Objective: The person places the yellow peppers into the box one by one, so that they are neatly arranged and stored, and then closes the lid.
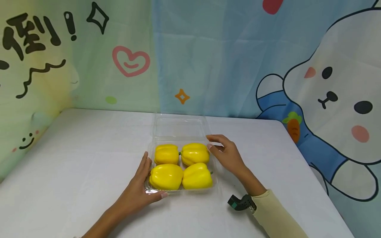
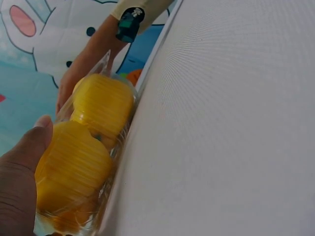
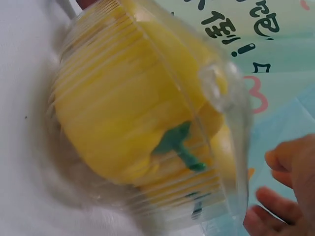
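Several yellow bell peppers [image 1: 166, 177] sit in two rows inside a clear plastic clamshell box [image 1: 190, 190] on the table. Its transparent lid [image 1: 181, 127] is folded back behind it. Around the box's front left corner rests my left hand [image 1: 138, 188], with straight fingers along the left side and the thumb along the front rim. My right hand [image 1: 227, 153] is at the back right corner near the hinge, index finger and thumb apart and nothing between them. A green pepper stem [image 3: 179, 147] shows through the ridged wall in the right wrist view.
A white table [image 1: 89, 158] lies beneath the box. Behind it hangs a cartoon-printed cloth backdrop [image 1: 202, 66]. A small dark device [image 1: 242, 202] is fixed at my right sleeve cuff, above the table.
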### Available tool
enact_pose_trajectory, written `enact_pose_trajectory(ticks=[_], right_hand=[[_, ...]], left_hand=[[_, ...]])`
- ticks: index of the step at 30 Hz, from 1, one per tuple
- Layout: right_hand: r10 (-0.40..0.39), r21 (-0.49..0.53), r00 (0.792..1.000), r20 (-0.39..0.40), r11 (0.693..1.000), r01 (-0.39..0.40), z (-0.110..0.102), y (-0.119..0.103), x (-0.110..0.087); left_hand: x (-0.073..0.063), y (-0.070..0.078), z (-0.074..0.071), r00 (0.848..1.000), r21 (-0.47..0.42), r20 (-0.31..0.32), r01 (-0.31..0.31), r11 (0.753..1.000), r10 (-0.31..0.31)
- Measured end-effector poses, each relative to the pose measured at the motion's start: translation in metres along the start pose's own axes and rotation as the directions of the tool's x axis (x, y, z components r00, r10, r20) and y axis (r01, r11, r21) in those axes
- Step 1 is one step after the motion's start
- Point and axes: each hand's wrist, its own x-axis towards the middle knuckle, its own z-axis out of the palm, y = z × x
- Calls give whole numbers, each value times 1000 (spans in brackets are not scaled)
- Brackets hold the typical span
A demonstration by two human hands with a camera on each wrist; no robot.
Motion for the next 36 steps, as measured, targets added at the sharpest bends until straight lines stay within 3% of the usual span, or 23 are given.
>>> enact_pose_trajectory(ticks=[3, 8, 12, 15, 19, 25, 27, 34, 36], right_hand=[[-6, 21, 998, -60, 1000, 7, 0, 19, 2], [178, 76, 981, -72, 982, -173, -1, 43, 6], [362, 204, 932, -9, 913, -353, -2, 49, 9], [446, 303, 894, 39, 847, -436, -2, 54, 10], [473, 385, 877, 85, 796, -466, 1, 59, 10], [464, 518, 871, 164, 711, -476, 4, 65, 11], [454, 535, 873, 178, 700, -473, 5, 66, 11], [407, 464, 884, 231, 752, -467, 7, 71, 11], [397, 480, 888, 234, 747, -460, 7, 71, 11]], left_hand=[[1, 0, 0, 1000, 7, -2, -3, 1000, 3], [0, -1, 0, 1000, 7, -4, 3, 1000, -3], [0, -1, 0, 1000, 6, -4, 0, 1000, 0], [0, -2, 0, 1000, 6, -3, -5, 1000, 5], [0, -2, 0, 1000, 4, -5, -6, 1000, 6], [0, -3, 0, 1000, 3, -8, -3, 1000, 3], [0, -3, 0, 1000, 7, -8, -3, 1000, 3], [0, -2, -1, 1000, 4, -6, -5, 1000, 5], [0, -2, -1, 1000, 0, -5, -3, 1000, 3]])
